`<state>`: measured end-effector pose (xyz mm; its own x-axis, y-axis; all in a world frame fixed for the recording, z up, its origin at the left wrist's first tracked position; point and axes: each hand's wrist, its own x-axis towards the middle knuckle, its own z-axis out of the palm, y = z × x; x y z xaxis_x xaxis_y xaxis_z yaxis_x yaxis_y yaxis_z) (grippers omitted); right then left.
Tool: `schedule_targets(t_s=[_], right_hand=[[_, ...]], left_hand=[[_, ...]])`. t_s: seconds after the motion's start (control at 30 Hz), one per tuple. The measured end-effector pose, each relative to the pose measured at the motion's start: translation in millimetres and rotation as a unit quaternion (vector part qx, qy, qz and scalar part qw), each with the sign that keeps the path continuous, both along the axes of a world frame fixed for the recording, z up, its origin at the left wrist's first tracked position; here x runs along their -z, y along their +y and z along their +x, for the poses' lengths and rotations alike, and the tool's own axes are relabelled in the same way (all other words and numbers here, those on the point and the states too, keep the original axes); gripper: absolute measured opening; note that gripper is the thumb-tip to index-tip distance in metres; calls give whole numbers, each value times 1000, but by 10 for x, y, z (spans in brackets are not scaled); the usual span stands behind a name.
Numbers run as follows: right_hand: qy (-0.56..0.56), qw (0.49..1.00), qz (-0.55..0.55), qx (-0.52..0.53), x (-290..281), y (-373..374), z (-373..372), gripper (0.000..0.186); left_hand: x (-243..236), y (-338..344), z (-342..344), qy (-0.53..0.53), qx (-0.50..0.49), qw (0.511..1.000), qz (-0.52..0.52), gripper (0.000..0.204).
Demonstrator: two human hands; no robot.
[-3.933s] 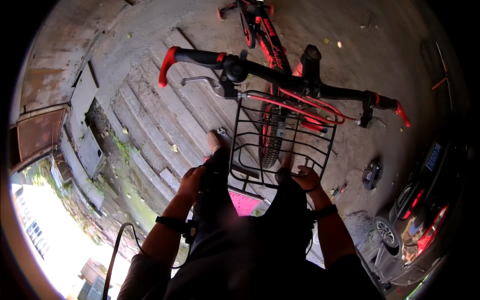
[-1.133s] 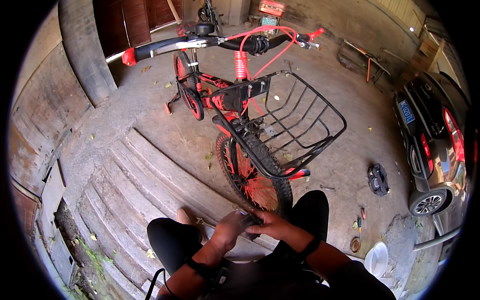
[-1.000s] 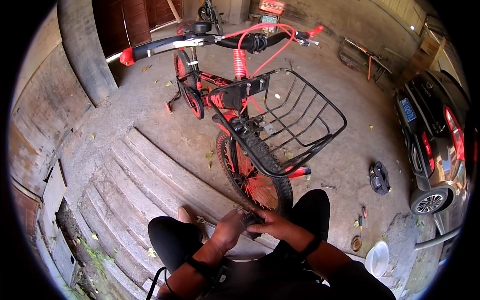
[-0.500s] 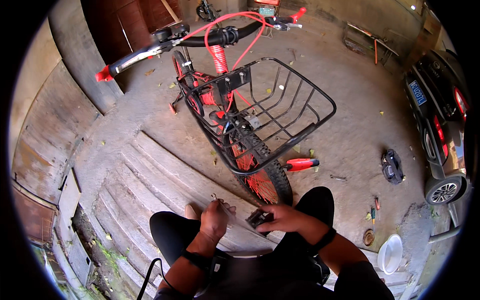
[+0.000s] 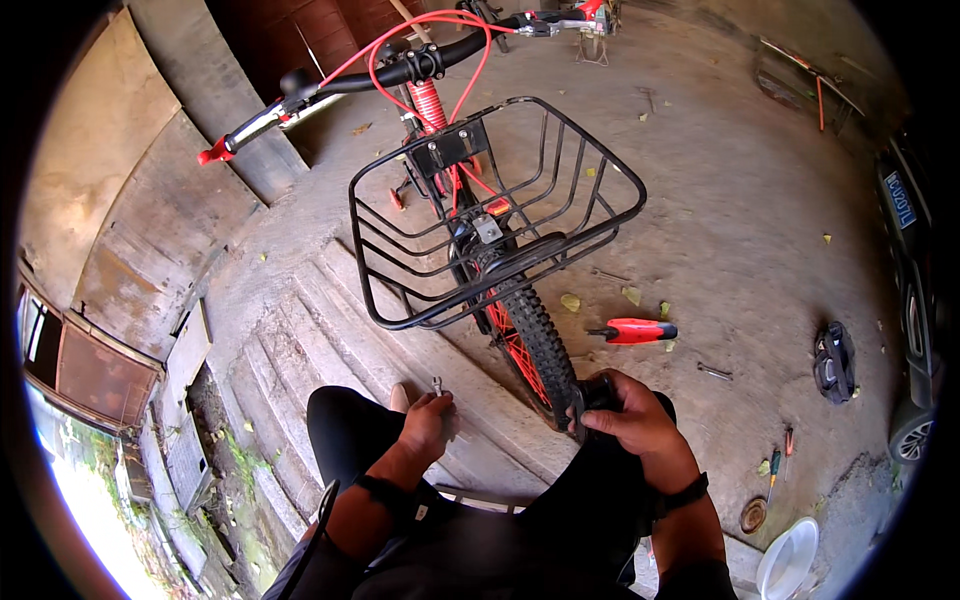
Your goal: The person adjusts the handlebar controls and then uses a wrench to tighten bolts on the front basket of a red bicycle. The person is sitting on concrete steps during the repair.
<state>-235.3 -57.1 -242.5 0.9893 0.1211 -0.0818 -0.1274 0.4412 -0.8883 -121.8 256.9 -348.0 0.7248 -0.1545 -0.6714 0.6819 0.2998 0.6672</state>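
Note:
My left hand point(image 5: 428, 425) is closed around a small metal wrench point(image 5: 437, 386), its jaw end poking up above my fingers over the stone steps. My right hand point(image 5: 637, 412) grips a small black part point(image 5: 597, 392) beside the front tyre point(image 5: 548, 345); the part's exact kind is mostly hidden by my fingers. In front of me stands a bicycle, handlebar point(image 5: 465, 50) on top with red cables. A black wire basket point(image 5: 620, 225) is mounted at its front, above the knobbly tyre and red spokes.
On the concrete lie a red-and-black fender piece point(image 5: 640, 331), a wrench point(image 5: 714, 371), a black bag point(image 5: 834, 362), screwdrivers point(image 5: 773, 465) and a round brown dish point(image 5: 754, 515). A white tub point(image 5: 788, 562) is at lower right. A dark car point(image 5: 905, 260) stands at far right; stone steps point(image 5: 330, 300) run left.
My right hand has moved right with the black part, turning it upright beside the tyre. My left hand keeps the wrench. The view has shifted, and the basket and front wheel appear turned.

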Motion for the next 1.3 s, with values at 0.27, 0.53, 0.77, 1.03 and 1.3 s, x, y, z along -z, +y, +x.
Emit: schedule_targets(t_s=[0.27, 0.53, 0.77, 1.03, 1.3], right_hand=[[13, 998, -28, 57, 68, -63, -39, 36], [21, 979, -184, 88, -537, -107, 44, 35], [-124, 893, -415, 117, -2038, -268, 279, 41], [-270, 686, -675, 32, -2984, 166, 1379, 47], [-237, 527, -790, -203, -2824, 521, 2357, 53]], left_hand=[[-150, -105, -10, -48, 34, 996, 60, 12], [-418, -60, 349, -91, 33, 994, 46, 23], [-773, -54, 916, -123, 47, 991, -20, 30], [-1158, -277, 1357, -152, 95, 973, -148, 26], [-827, -305, 1280, -89, 133, 962, -220, 23]])
